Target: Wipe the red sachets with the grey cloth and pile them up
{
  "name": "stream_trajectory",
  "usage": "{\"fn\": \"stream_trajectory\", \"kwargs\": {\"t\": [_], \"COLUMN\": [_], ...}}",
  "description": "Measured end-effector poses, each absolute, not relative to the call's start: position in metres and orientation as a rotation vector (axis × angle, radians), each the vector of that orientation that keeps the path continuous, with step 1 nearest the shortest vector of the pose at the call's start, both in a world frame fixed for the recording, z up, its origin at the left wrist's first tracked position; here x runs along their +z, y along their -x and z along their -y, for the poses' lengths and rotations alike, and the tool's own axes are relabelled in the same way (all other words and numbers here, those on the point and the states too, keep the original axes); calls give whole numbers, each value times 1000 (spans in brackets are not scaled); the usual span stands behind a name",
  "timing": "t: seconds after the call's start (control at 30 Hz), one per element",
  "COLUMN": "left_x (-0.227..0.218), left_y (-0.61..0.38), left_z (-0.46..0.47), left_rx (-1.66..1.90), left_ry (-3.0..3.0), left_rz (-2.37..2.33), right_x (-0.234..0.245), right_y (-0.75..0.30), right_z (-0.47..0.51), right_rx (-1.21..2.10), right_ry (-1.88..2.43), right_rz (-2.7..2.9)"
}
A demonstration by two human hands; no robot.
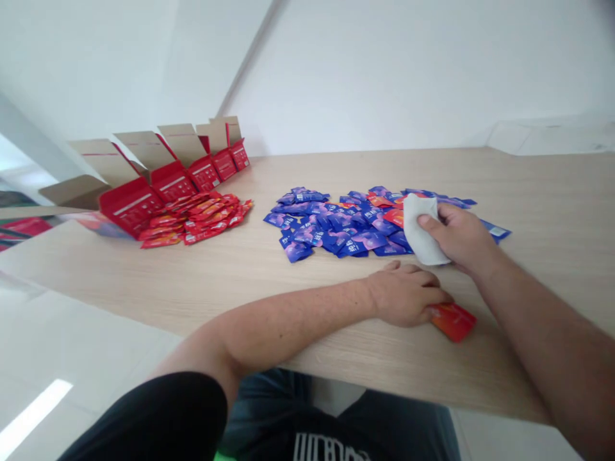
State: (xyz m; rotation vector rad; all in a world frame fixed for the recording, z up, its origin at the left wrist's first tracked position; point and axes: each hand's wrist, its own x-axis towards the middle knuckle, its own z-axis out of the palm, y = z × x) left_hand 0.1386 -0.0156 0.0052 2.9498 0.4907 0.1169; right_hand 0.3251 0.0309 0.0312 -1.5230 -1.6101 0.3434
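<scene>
Left hand [402, 296] half covers a red sachet [453, 322]; right hand [461, 237] grips white tissue [420, 230].

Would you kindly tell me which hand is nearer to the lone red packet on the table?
The left hand is nearer, resting against the red packet. The right hand is farther off, holding a white tissue over the blue sachets.

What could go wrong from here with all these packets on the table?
The white wipe in the right hand is pressed against the loose blue packets, so one careless sweep might scatter them. The red packet under the left hand lies near that blue pile, so the colours could get mixed.
</scene>
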Motion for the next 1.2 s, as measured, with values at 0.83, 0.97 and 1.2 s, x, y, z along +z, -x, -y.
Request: {"fn": "stream_trajectory", "kwargs": {"t": [0.83, 0.97, 1.2], "left_x": [5, 0, 3], "left_y": [-11, -13, -18], "left_z": [-9, -14, -10], "left_rx": [387, 488, 585], "left_ry": [-2969, -2851, -2958], "left_rz": [-570, -571, -504], "right_x": [30, 26, 19], "right_y": [-311, -290, -280], "right_z": [11, 16, 19], "right_rx": [1502, 1234, 1176], "right_ry": [1243, 1064, 1045], "right_rz": [2129, 2345, 2399]}}
